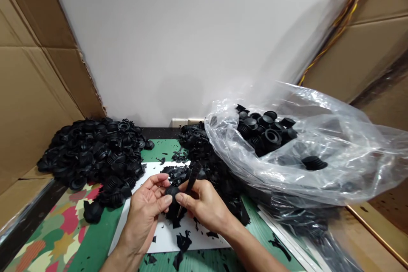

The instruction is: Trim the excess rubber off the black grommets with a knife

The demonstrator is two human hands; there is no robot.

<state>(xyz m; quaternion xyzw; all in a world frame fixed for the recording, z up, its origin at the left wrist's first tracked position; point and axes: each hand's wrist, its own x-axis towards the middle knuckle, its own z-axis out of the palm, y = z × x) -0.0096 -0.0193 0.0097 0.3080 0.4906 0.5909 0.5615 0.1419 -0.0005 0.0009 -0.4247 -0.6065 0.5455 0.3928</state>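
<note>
My left hand (145, 208) pinches a small black rubber part (172, 192) between thumb and fingers, low in the middle of the view. My right hand (202, 204) is closed round a thin black-handled tool (191, 180) whose tip rests against the same part. Both hands hover over a white sheet (165, 238) strewn with black rubber trimmings (183, 242).
A heap of black ribbed rubber parts (95, 157) lies at the left. A clear plastic bag (302, 157) holding more such parts (264, 129) sits at the right. A pile of black scraps (204, 153) lies behind the hands. Cardboard walls (28, 93) flank both sides; a green patterned mat (73, 229) covers the table.
</note>
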